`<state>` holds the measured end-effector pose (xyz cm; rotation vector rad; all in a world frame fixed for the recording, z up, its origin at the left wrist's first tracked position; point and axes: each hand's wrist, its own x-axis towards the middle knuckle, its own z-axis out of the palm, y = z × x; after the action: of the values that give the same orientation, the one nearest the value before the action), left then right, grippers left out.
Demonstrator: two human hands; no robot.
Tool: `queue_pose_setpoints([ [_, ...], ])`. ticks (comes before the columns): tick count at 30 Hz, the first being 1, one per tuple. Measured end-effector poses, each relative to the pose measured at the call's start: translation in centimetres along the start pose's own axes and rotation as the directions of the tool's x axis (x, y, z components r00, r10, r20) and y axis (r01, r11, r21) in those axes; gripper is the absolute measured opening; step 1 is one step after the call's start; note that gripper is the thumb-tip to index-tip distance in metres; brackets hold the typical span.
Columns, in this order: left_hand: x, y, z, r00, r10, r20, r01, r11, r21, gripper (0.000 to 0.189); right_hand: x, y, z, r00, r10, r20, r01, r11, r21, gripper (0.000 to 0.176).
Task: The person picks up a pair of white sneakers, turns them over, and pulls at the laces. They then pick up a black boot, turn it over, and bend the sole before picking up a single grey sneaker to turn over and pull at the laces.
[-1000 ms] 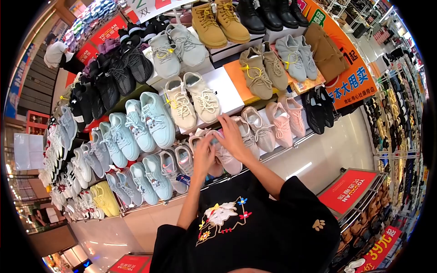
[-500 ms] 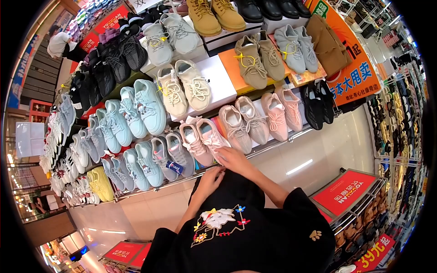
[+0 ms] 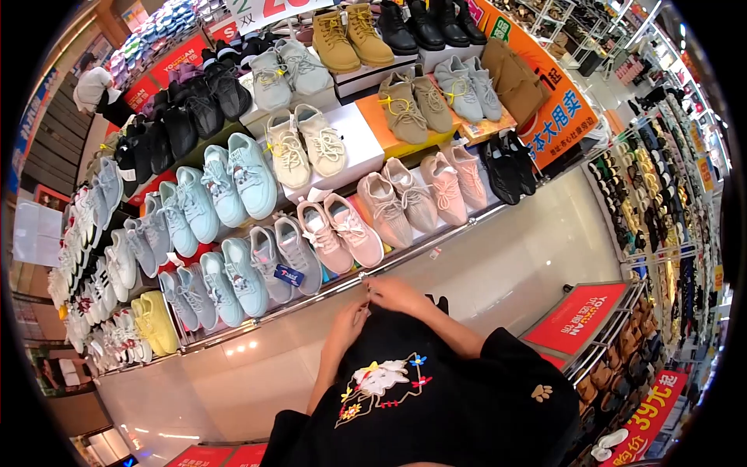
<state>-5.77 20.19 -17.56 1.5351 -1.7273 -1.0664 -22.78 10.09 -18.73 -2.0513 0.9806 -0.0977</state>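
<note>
Both hands are close together in front of the body, just below the front rail of the shoe display. My left hand [image 3: 350,321] has its fingers curled near the other hand; whether it holds anything is too small to tell. My right hand [image 3: 393,296] has bent fingers by the metal rail [image 3: 311,294], and its fingertips are hard to make out. Nearest to them is a pair of pink sneakers [image 3: 359,233], standing on the display. Grey sneakers with a blue tag [image 3: 289,275] stand to their left, beige-pink knit shoes [image 3: 385,210] to their right.
Rows of light blue sneakers [image 3: 250,177], cream sneakers [image 3: 320,144] and tan boots [image 3: 366,39] fill the display. A red sign [image 3: 580,315] stands on a rack at the right. Shelves of footwear [image 3: 661,187] line the far right. A person [image 3: 93,87] is at the upper left.
My right hand has come off the pink sneaker and moved down beside my left hand. The pair now sits straighter. The view has shifted slightly.
</note>
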Motion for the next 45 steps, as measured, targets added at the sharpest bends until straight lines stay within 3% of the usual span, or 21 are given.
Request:
queue_pose_setpoints([
  [2, -2.2, -0.4, 1.0, 0.995, -0.095, -0.014, 0.095, 0.994, -0.056, 0.026, -2.2, 0.8, 3.3, 0.988, -0.099, 0.118, 0.096, 0.995, 0.036, 0.04],
  [4, -4.1, -1.0, 2.3, 0.995, -0.09, -0.033, 0.087, 0.992, -0.087, 0.026, -4.7, -2.3, 2.1, 0.963, -0.03, 0.267, 0.024, 0.999, 0.027, 0.041],
  [5, -5.0, -1.0, 2.6, 0.996, -0.089, -0.026, 0.088, 0.994, -0.067, 0.026, -5.6, -1.7, 3.3, 0.971, -0.068, 0.228, 0.079, 0.996, -0.039, 0.041],
  [8, -7.5, 0.2, 3.5, 0.996, -0.086, -0.035, 0.085, 0.996, -0.034, 0.026, -7.4, -2.8, 3.8, 0.965, -0.021, 0.26, 0.053, 0.992, -0.118, 0.04],
  [16, -12.2, 0.6, 4.0, 0.976, -0.137, -0.17, 0.136, 0.991, -0.021, 0.024, -9.3, -4.2, 3.9, 0.978, -0.121, 0.17, 0.141, 0.984, -0.109, 0.042],
  [21, -13.7, -1.1, 5.2, 0.952, -0.194, -0.238, 0.184, 0.981, -0.062, 0.023, -10.8, -3.4, 2.7, 0.955, -0.026, 0.294, 0.083, 0.98, -0.181, 0.043],
  [23, -13.4, -1.0, 5.4, 0.947, -0.203, -0.251, 0.193, 0.979, -0.064, 0.022, -11.0, -2.6, 2.2, 0.962, -0.019, 0.274, 0.064, 0.986, -0.157, 0.042],
  [25, -12.5, -1.1, 6.1, 0.951, -0.194, -0.238, 0.193, 0.981, -0.031, 0.022, -11.7, -2.0, 0.9, 0.967, -0.008, 0.253, 0.04, 0.992, -0.122, 0.042],
  [28, -9.9, -0.4, 6.8, 0.967, -0.181, -0.18, 0.183, 0.983, -0.007, 0.022, -13.0, -0.7, -1.5, 0.993, -0.072, 0.09, 0.079, 0.995, -0.067, 0.043],
  [34, -0.8, 4.8, 9.9, 0.982, -0.127, -0.143, 0.129, 0.992, 0.008, 0.021, -15.1, 9.1, -4.0, 0.996, 0.019, 0.083, -0.021, 0.999, 0.026, 0.044],
  [38, 5.1, 8.9, 14.8, 0.984, -0.165, -0.062, 0.166, 0.986, 0.017, 0.021, -17.3, 16.0, -7.5, 0.996, 0.081, -0.032, -0.078, 0.992, 0.096, 0.043],
  [39, 6.7, 9.3, 16.2, 0.998, -0.012, -0.057, 0.014, 0.999, 0.042, 0.022, -17.7, 17.9, -8.2, 0.991, 0.092, -0.099, -0.081, 0.991, 0.11, 0.043],
  [40, 8.2, 10.7, 17.1, 0.997, -0.038, -0.069, 0.042, 0.998, 0.055, 0.022, -18.1, 18.7, -9.8, 0.994, 0.073, -0.078, -0.063, 0.99, 0.125, 0.043],
  [42, 10.0, 13.0, 19.2, 0.99, -0.084, 0.112, 0.093, 0.993, -0.076, 0.022, -20.1, 20.4, -12.8, 0.962, 0.223, -0.159, -0.196, 0.965, 0.172, 0.041],
  [43, 10.6, 13.6, 20.0, 0.989, -0.109, 0.103, 0.117, 0.99, -0.074, 0.022, -20.8, 21.9, -13.6, 0.954, 0.261, -0.149, -0.239, 0.959, 0.149, 0.041],
  [45, 11.9, 14.5, 21.3, 0.985, 0.022, 0.171, -0.02, 1.0, -0.014, 0.023, -21.9, 23.6, -15.9, 0.929, 0.34, -0.144, -0.329, 0.939, 0.097, 0.041],
])
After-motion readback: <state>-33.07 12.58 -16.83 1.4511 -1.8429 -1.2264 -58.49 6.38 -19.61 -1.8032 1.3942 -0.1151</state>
